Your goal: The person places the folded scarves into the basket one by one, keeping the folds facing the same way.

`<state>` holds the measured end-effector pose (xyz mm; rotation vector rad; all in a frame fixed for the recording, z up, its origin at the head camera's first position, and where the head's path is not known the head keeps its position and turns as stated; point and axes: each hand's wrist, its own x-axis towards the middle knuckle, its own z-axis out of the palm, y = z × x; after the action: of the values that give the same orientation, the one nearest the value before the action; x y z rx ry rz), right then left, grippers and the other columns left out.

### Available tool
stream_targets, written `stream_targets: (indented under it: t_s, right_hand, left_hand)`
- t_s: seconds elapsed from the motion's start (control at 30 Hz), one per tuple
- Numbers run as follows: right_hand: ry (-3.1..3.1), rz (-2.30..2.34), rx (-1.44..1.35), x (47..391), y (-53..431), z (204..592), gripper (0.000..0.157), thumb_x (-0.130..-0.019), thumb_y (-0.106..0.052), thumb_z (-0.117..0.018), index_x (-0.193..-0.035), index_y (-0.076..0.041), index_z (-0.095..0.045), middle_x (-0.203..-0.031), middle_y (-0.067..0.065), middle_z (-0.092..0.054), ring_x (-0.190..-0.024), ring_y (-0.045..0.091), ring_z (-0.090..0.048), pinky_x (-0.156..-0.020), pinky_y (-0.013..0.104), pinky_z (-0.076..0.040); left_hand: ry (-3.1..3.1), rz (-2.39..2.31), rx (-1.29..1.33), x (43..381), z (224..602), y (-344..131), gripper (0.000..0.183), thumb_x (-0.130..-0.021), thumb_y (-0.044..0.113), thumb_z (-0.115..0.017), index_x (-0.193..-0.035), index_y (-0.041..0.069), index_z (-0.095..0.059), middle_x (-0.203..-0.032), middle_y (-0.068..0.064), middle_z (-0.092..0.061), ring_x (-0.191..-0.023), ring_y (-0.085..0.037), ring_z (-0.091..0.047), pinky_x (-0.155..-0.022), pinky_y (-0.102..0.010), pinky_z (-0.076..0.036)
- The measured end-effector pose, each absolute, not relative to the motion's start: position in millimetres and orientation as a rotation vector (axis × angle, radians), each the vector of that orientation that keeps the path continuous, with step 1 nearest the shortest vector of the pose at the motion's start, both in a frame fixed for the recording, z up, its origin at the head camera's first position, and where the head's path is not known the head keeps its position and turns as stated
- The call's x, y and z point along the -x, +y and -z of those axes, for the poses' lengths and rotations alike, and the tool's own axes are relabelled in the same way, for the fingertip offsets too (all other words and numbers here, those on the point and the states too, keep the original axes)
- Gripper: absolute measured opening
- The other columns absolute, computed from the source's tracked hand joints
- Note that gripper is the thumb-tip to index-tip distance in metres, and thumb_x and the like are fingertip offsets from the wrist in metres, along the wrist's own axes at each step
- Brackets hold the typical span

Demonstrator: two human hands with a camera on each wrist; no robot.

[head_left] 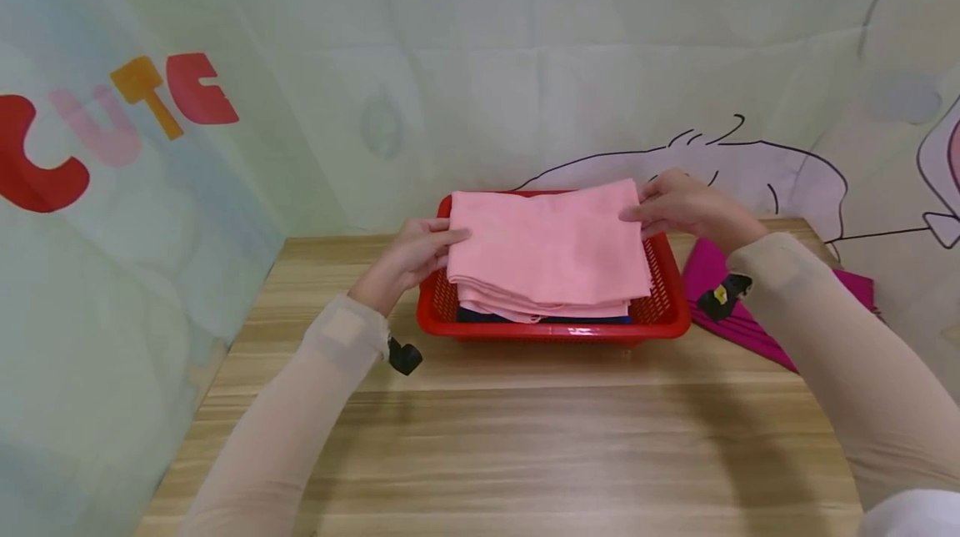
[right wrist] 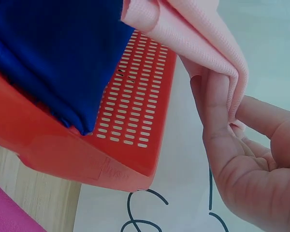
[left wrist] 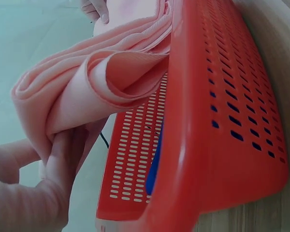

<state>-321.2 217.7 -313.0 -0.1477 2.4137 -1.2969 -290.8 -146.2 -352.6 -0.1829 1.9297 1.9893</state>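
Observation:
A folded pink cloth is held over a red perforated plastic basket. My left hand pinches its left edge, thumb on top and fingers beneath; the left wrist view shows the folded layers drooping between thumb and fingers. At the right edge, my right hand pinches the cloth the same way. Inside the basket, below the pink cloth, lies a folded dark blue cloth, mostly hidden in the head view. The near part of the pink cloth hangs in several layers just above it.
A magenta cloth lies on the wooden table right of the basket, partly behind my right forearm. Close behind the basket hangs a printed backdrop, which also runs along the left side.

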Motion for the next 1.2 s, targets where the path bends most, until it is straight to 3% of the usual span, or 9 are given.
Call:
stream_targets:
  t_s: [0.57, 0.8, 1.2]
  right_hand:
    - [2.385, 1.314, 0.137, 331.6, 213.5, 316.7, 0.040, -0.096, -0.008, -0.067, -0.125, 0.016, -0.055, -0.089, 0.011, -0.068, -0.073, 0.018, -0.066, -0.071, 0.031, -0.061]
    - [2.395, 1.294, 0.145, 333.1, 212.0, 316.3, 0.037, -0.096, -0.007, -0.066, -0.122, 0.017, -0.056, -0.091, 0.012, -0.069, -0.074, 0.017, -0.067, -0.071, 0.031, -0.061]
    - [2.413, 1.227, 0.137, 340.1, 207.4, 319.6, 0.032, -0.095, -0.007, -0.068, -0.116, 0.016, -0.057, -0.092, 0.015, -0.068, -0.073, 0.019, -0.069, -0.071, 0.033, -0.061]
  left_hand:
    - [1.998, -1.887, 0.187, 306.8, 344.0, -141.8, 0.053, -0.098, 0.008, -0.064, -0.146, -0.004, -0.044, -0.134, -0.021, -0.057, -0.101, -0.023, -0.065, -0.088, -0.033, -0.056]
    - [2.001, -1.867, 0.178, 314.6, 344.7, -138.6, 0.052, -0.097, 0.006, -0.063, -0.145, -0.006, -0.044, -0.133, -0.022, -0.058, -0.098, -0.021, -0.066, -0.089, -0.033, -0.056]
    - [2.028, -1.840, 0.216, 320.0, 344.5, -134.3, 0.043, -0.095, 0.006, -0.065, -0.134, -0.008, -0.053, -0.102, -0.012, -0.065, -0.079, -0.017, -0.065, -0.078, -0.029, -0.059]
